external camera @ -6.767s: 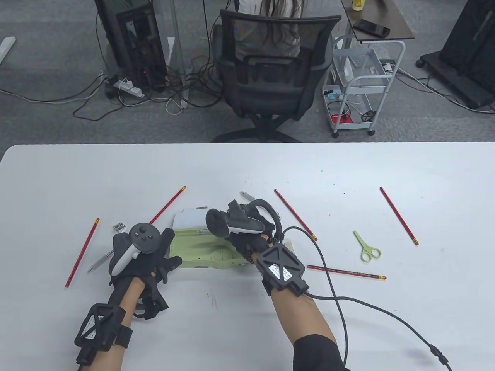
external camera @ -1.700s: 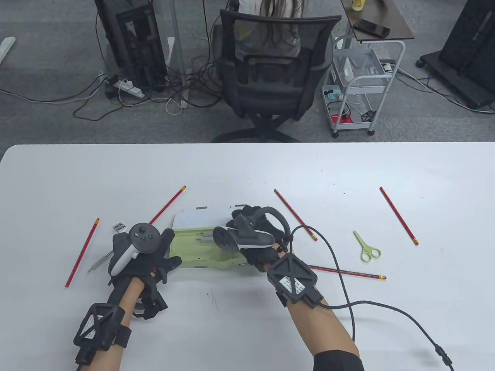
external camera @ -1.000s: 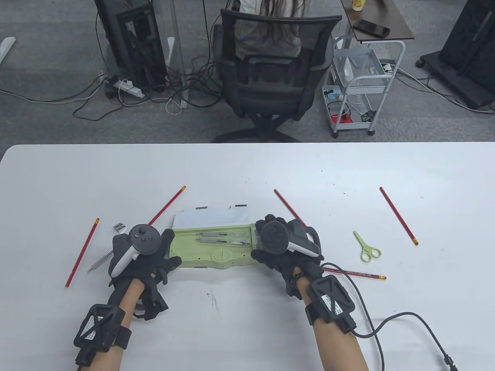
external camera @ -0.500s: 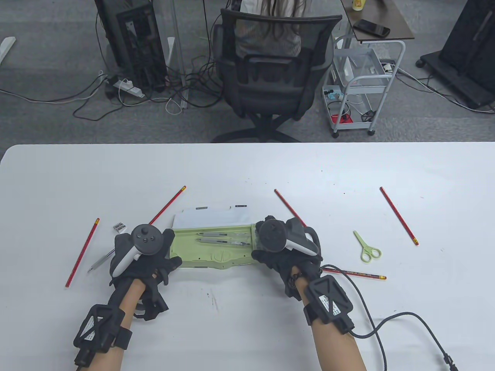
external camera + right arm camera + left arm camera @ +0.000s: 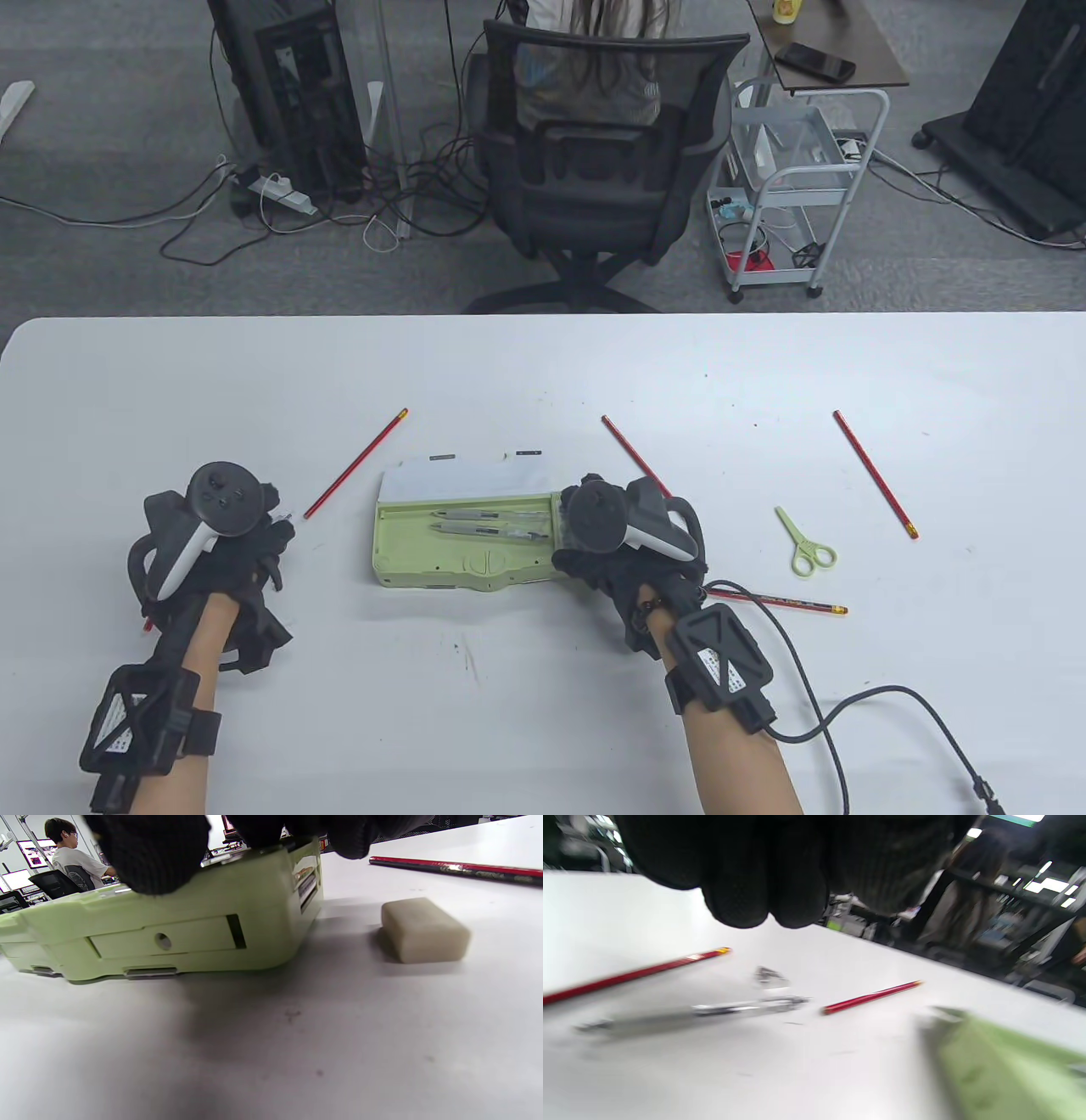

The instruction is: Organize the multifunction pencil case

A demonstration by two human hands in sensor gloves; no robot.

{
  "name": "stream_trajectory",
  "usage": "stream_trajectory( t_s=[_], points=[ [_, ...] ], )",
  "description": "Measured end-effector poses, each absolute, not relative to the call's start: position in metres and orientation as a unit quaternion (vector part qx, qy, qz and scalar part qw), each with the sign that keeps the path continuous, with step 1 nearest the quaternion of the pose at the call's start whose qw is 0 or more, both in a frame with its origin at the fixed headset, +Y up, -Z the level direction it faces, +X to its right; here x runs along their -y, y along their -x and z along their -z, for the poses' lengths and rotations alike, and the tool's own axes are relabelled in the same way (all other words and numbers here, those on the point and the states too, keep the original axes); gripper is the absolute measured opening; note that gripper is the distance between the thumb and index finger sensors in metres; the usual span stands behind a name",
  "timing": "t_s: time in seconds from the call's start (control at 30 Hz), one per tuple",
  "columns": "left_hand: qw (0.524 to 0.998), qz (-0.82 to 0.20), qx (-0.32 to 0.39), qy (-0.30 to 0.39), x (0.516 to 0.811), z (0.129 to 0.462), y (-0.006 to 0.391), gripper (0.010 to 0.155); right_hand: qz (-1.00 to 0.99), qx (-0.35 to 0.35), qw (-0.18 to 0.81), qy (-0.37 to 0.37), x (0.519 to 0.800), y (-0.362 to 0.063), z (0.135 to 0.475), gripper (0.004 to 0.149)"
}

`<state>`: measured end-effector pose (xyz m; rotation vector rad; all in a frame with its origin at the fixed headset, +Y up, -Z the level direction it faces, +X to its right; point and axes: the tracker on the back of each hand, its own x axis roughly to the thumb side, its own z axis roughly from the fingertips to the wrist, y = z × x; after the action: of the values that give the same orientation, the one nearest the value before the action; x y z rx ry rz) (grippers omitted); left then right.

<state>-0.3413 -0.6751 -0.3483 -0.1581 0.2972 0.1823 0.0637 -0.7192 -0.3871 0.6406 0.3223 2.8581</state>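
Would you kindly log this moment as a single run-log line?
pencil case: open, two pens inside | right hand: gripping case's right end | left hand: off case, over pen on table | eraser: beside case

Beyond the white surface we see a black mesh office chair, a wheeled wire cart, a computer tower and tangled floor cables.

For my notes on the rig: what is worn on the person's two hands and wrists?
Both the left hand and the right hand wear black gloves, each with a black-and-white tracker strapped on its back. Each wrist carries a black angular module with a white label. A black cable leaves the right one.
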Motion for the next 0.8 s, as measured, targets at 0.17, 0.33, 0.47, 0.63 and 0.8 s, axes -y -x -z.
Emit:
stream_trajectory(
  t_s=[0.17,0.33,0.47,0.63,0.8],
  points=[
    [0.963,0.069,-0.207,0.160,0.698,0.359,0.348,0.056,-0.966,-0.110,0.093,-0.215,0.719,-0.063,0.387,0.081],
    [0.952,0.088,-0.223,0.188,0.717,0.368,0.360,0.055,-0.967,-0.111,0.088,-0.210,0.719,-0.066,0.385,0.080],
    [0.949,0.130,-0.213,0.194,0.724,0.373,0.355,0.054,-0.966,-0.117,0.092,-0.212,0.718,-0.067,0.387,0.079],
    [0.940,0.170,-0.207,0.211,0.734,0.377,0.350,0.052,-0.966,-0.124,0.081,-0.214,0.717,-0.065,0.389,0.079],
    [0.939,0.187,-0.202,0.205,0.741,0.379,0.345,0.050,-0.966,-0.127,0.076,-0.212,0.717,-0.064,0.389,0.079]
  ],
)
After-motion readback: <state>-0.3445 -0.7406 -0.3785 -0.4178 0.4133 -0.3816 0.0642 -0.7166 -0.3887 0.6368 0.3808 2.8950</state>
